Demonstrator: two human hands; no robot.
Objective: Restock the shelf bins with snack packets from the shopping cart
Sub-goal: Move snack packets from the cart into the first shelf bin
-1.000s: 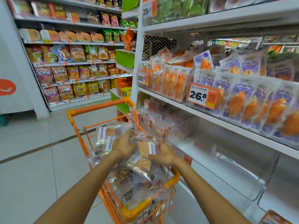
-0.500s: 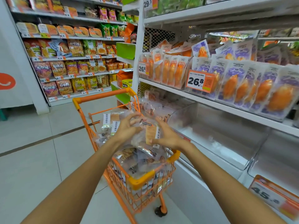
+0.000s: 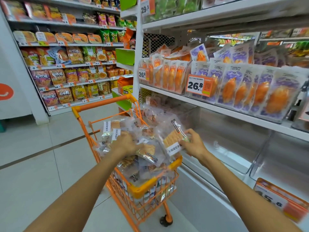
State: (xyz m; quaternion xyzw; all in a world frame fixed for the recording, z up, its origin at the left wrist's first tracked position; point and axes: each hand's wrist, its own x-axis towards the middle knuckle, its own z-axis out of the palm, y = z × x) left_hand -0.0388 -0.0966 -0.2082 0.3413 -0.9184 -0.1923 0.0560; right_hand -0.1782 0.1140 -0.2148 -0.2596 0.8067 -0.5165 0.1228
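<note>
An orange shopping cart [image 3: 142, 190] stands in front of me, heaped with clear snack packets [image 3: 143, 166]. My right hand [image 3: 192, 144] grips one clear packet of tan crackers [image 3: 172, 138] and holds it just above the cart's right edge, beside the shelf. My left hand [image 3: 124, 143] rests on the pile and holds a bunch of packets [image 3: 108, 136] on the cart's left side. A clear plastic shelf bin [image 3: 230, 148] to the right of the cart shows a bare floor. Further back on the same shelf, another bin [image 3: 155, 106] holds similar packets.
The shelf above carries orange and purple packets [image 3: 250, 87] behind a 26.8 price tag [image 3: 199, 85]. A 45.8 tag [image 3: 279, 203] hangs low on the right. A far shelf wall of snack bags [image 3: 66, 67] stands across a tiled aisle floor [image 3: 33, 156].
My right hand has lifted one packet out of the pile and carried it right, toward the shelf bin. My left hand has stayed on the pile. The view has tilted down slightly.
</note>
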